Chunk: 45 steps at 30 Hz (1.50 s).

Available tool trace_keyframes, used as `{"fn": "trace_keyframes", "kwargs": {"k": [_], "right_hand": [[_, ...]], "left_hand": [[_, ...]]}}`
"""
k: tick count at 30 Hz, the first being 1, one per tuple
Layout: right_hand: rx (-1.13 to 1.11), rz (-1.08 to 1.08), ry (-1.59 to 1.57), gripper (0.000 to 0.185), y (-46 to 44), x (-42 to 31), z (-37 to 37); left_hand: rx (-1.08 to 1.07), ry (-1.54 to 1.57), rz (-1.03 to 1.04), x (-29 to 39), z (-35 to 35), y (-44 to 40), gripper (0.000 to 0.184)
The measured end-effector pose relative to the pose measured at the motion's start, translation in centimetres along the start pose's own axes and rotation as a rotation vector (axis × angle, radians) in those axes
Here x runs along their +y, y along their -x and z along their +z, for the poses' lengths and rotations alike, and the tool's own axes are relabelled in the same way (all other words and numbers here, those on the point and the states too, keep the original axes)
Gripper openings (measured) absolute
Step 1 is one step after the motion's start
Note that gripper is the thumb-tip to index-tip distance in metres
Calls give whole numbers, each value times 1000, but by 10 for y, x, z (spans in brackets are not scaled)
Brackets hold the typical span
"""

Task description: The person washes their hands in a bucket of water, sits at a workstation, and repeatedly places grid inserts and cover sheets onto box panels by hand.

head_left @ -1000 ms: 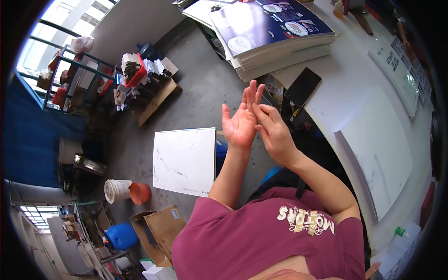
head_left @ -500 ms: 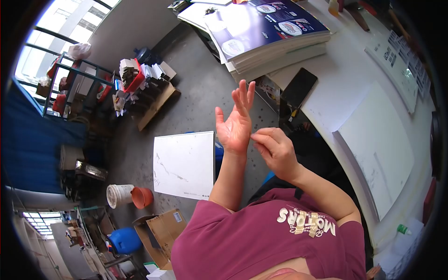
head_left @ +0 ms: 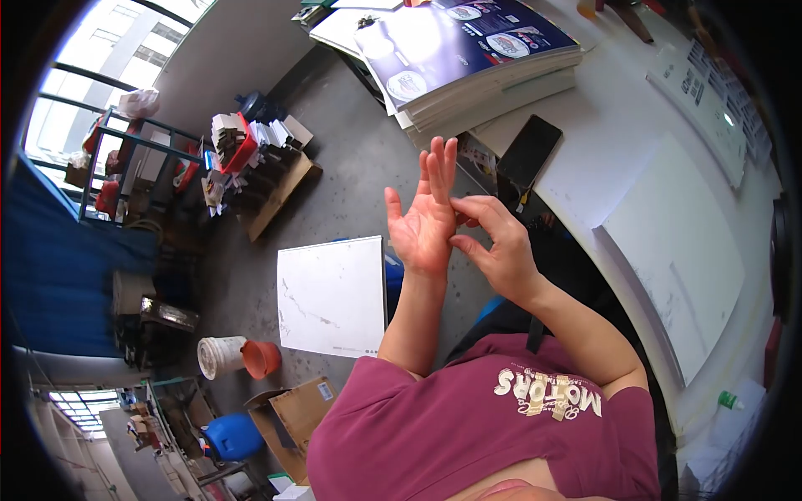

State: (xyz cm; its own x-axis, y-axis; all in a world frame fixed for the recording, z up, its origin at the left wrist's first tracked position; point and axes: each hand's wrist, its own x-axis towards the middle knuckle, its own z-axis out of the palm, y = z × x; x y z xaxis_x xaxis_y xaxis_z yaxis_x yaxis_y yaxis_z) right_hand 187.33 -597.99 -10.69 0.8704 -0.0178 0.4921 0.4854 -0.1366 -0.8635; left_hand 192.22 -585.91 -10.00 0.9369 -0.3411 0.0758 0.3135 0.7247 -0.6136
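My left hand (head_left: pixel 424 225) is raised with its palm toward me, fingers up and thumb spread out to the left; nothing lies in it. My right hand (head_left: pixel 499 249) meets its little-finger side, with bent fingers and thumb closed against that edge. Nothing else shows between the two hands. Below and left of them is a scuffed white board (head_left: pixel 331 296). To their upper right, a black phone-like device (head_left: pixel 530 150) rests at the edge of the white table (head_left: pixel 576 188).
A thick stack of printed sheets (head_left: pixel 476 63) stands on the table, and white sheets (head_left: pixel 681 250) lie farther right. On the floor side are a white bucket (head_left: pixel 220 357), a red bucket (head_left: pixel 261 359), a cardboard box (head_left: pixel 302 413), a blue barrel (head_left: pixel 234 437) and a wooden pallet (head_left: pixel 284 196).
My right hand moved from the left fingers down toward the wrist, then back up to the little-finger side. The left hand shifted slightly left. The view has moved a little.
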Motion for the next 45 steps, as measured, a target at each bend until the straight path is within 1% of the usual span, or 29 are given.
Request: {"fn": "trace_keyframes", "kwargs": {"k": [1, 2, 4, 5, 8, 9, 11, 12, 14, 16, 17, 20, 21, 23, 24, 25, 26, 29, 31, 34, 35, 36, 38, 41, 42, 44, 45], "right_hand": [[-13, -12, 14, 34, 5, 4, -1], [-47, -89, 85, 35, 11, 8, -1], [-117, -236, 228, 37, 21, 10, -2], [-79, -148, 119, 35, 23, 10, 1], [78, -112, 95, 29, -3, -8, -3], [-13, -76, 33, 28, 2, -3, -1], [-26, -105, 94, 30, 15, 2, 4], [-36, -119, 127, 32, 22, 2, 5], [-91, -65, 91, 31, 26, 2, 2], [-108, 10, 62, 28, 21, -2, -1], [21, -28, 110, 27, 10, -10, 1], [-116, -114, 160, 28, 11, 8, -1], [-129, -171, 169, 29, 16, 10, -2], [-215, -36, 112, 31, 24, 10, -8], [-259, 35, 82, 31, 25, 7, -10], [-212, 25, 134, 34, 17, 7, -12], [-56, -67, 187, 36, 9, 4, -11], [-154, 5, 126, 35, 14, 10, -10], [-225, 37, 97, 32, 28, 3, -10], [-322, 156, -77, 30, 33, 10, -12], [-233, 151, -42, 28, 30, 10, -12], [-38, 61, 24, 27, 19, 8, -7], [-44, 4, 63, 28, 11, 13, -3], [-142, 35, 89, 32, 31, 4, 0], [-210, 117, 7, 32, 39, 2, -3], [-282, 174, -100, 34, 45, 9, -7], [-141, 100, -36, 35, 37, 6, -5]], "left_hand": [[6, 6, 3, 0, 2, 0, 77], [11, 13, 5, 1, 4, -1, 80], [0, 16, -6, 2, 4, -2, 73], [-3, 18, -9, 2, 4, -2, 71], [-3, -129, 5, 1, -5, 3, 69], [-11, -172, 32, 4, -6, 4, 68], [-43, -251, 81, 10, -10, 1, 66], [-27, -266, 118, 10, -10, 0, 65], [11, -296, 196, 11, -10, -2, 63], [-45, -412, 124, 19, -19, 1, 63], [-76, -469, 84, 23, -24, 2, 64], [-169, -506, 47, 29, -29, 1, 66], [-132, -567, 126, 24, -27, -1, 68], [-48, -682, 288, 13, -26, -3, 71], [-77, -753, 274, 14, -28, -3, 73], [-102, -825, 260, 14, -31, -4, 74], [-127, -898, 243, 15, -33, -4, 75], [-154, -1087, 299, 14, -32, -5, 80], [-142, -1119, 338, 20, -31, -7, 82], [-113, -1129, 370, 24, -32, -7, 85], [-109, -1127, 377, 24, -32, -8, 85], [-99, -1129, 360, 23, -34, -7, 85], [-79, -1138, 327, 22, -37, -5, 85], [-54, -1171, 368, 26, -38, -6, 86], [-70, -1176, 387, 25, -37, -9, 86], [-89, -1186, 424, 23, -35, -10, 87], [-91, -1184, 410, 21, -34, -7, 87]]}}
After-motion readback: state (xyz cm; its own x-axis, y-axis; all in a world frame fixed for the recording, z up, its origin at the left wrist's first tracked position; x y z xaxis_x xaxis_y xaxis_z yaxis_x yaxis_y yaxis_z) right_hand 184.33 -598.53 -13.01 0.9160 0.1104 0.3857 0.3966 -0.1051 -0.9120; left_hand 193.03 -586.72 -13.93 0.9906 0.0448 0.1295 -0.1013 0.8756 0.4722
